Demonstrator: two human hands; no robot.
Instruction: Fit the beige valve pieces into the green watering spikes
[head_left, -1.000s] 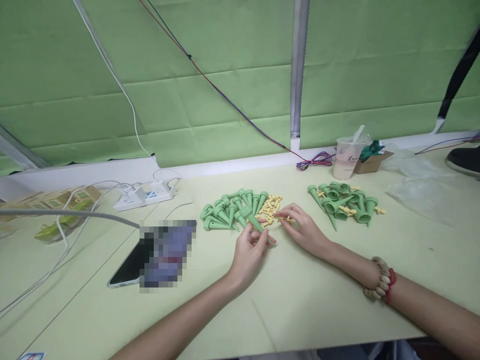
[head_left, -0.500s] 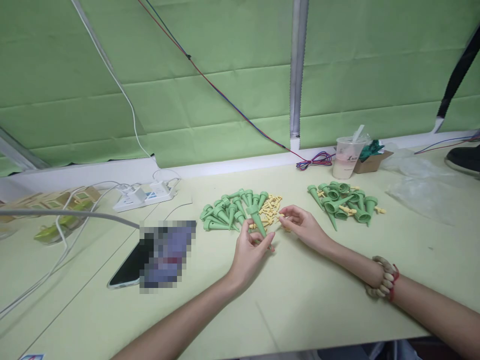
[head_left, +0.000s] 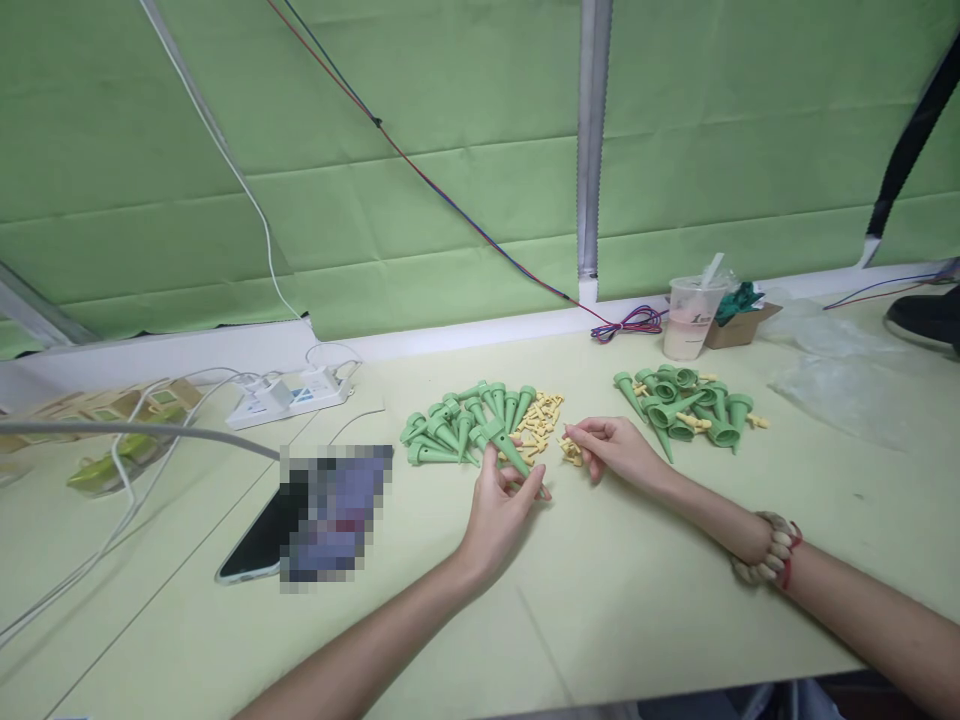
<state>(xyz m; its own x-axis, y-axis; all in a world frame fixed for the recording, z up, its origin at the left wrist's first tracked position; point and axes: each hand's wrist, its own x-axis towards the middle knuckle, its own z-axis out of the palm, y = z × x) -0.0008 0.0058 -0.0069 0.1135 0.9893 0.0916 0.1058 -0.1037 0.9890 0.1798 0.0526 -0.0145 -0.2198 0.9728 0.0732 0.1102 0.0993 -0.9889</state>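
My left hand [head_left: 501, 505] is closed around a green plastic watering spike [head_left: 508, 450], its wide cap up and left, its narrow tip toward my thumb. To its right, my right hand [head_left: 604, 445] is closed with thumb and index finger pinched together. A small yellow bit, like one of the yellow valve pieces, seems to show at those fingertips, but most of it is hidden. Several loose yellow valve pieces [head_left: 541, 415] lie just beyond both hands. Beside them is a pile of green spikes [head_left: 442, 425].
More green spikes, some with yellow pieces in them, form a second pile [head_left: 686, 400] at right. Behind stand a drink cup [head_left: 688, 320] and a small cardboard box [head_left: 739, 328]. Clear plastic bags [head_left: 836, 385] lie far right. A phone [head_left: 262, 530] and a power strip [head_left: 289, 400] are left.
The spike in my left hand has tipped lower, its cap moving left and down. My right hand has shifted slightly right, with its fingers drawn into a tighter pinch.
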